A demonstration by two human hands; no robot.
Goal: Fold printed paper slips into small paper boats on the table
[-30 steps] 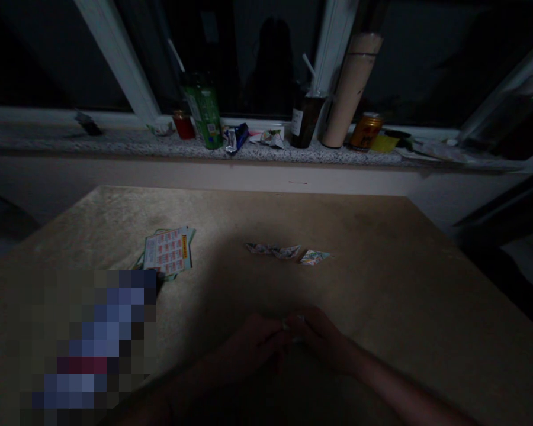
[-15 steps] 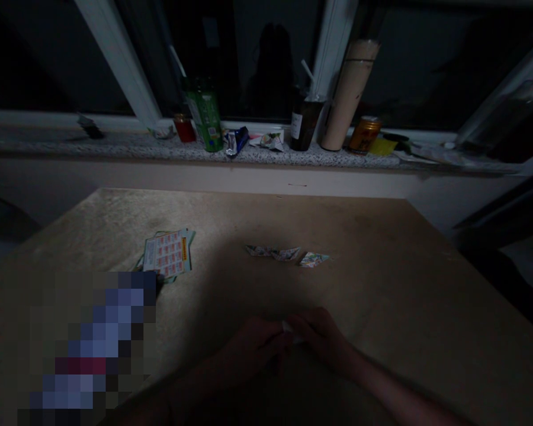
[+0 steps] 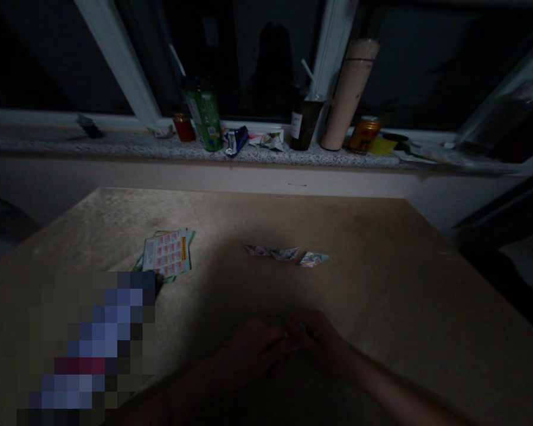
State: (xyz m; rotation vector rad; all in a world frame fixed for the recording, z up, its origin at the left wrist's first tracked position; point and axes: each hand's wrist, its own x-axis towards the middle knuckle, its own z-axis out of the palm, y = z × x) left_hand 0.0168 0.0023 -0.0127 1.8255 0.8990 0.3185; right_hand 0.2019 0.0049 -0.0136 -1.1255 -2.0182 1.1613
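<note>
In dim light my left hand [image 3: 255, 349] and my right hand [image 3: 322, 340] meet at the near edge of a tan table [image 3: 382, 284]. Both pinch a small pale piece of paper [image 3: 293, 339] between their fingertips; most of it is hidden by the fingers. Farther out on the table lie three small folded printed papers in a row [image 3: 286, 254]. A stack of printed sheets [image 3: 167, 253] lies to the left of them.
A blurred-out patch [image 3: 89, 349] covers the near left of the table. On the stone windowsill [image 3: 115, 145] behind stand a green bottle [image 3: 206, 118], a red jar [image 3: 184, 127], a dark cup with a straw [image 3: 305, 118], a tall beige tumbler [image 3: 347, 94], an orange can [image 3: 364, 135] and wrappers [image 3: 237, 141].
My fingers have closed further over the small paper, so less of its white shows than half a second ago. The hands stay in the same spot.
</note>
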